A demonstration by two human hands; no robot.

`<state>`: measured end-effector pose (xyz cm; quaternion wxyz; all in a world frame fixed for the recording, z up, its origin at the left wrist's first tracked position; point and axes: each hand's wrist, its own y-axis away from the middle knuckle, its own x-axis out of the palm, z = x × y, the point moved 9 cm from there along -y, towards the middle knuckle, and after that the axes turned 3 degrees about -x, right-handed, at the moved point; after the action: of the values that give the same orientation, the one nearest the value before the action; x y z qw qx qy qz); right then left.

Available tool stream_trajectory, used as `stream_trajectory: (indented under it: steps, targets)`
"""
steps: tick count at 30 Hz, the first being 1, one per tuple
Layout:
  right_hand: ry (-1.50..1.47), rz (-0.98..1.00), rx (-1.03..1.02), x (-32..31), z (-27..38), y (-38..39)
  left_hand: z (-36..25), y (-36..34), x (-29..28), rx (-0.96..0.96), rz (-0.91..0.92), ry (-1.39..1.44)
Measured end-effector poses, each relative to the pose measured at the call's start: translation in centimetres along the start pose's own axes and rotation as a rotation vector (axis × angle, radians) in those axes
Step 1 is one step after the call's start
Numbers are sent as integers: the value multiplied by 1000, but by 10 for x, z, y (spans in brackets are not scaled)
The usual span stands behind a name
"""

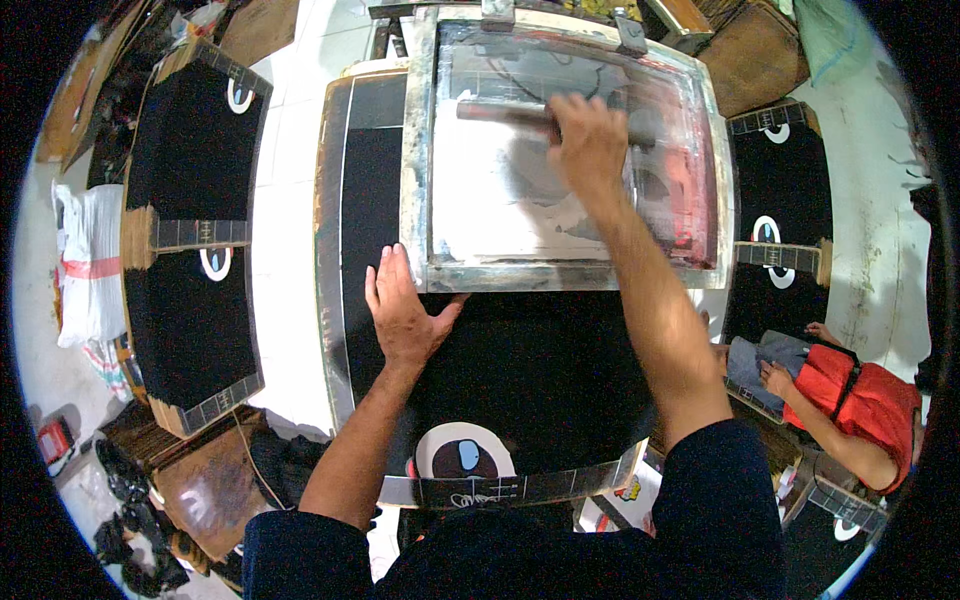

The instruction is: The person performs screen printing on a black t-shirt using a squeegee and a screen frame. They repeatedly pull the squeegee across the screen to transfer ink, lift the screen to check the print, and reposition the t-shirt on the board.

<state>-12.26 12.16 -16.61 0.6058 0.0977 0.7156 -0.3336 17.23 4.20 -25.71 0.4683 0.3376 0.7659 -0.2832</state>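
My right hand (588, 145) is closed around a dark, bar-shaped squeegee (500, 113), which lies across the upper part of a screen-printing frame (520, 277). The mesh (490, 190) below it is pale on the left and smeared with grey and red on the right. My left hand (402, 305) rests at the frame's near left corner, its fingers stretched out and its thumb spread. Beneath the frame, black cloth (540, 370) covers a board. A printed cartoon eye (438, 455) in white, dark brown and blue shows on the cloth's near end.
Metal clamps (630, 35) grip the frame's far edge. More boards with black cloth (190, 150) and printed eyes stand to the left and right. At the lower right sits a person in a red top (850, 395). A brown board (215, 495) and black bags (125, 500) lie lower left.
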Motion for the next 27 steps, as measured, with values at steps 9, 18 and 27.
stream_trajectory:
  steps: [9,18,27]
  targets:
    - [-2,171,31,0,23,76,-2,2,2,25,10,-8]
    - [-88,135,5,9,0,7,1,-1,1,-14,24,31]
    - [-6,87,-22,15,6,20,-2,0,2,29,-19,-24]
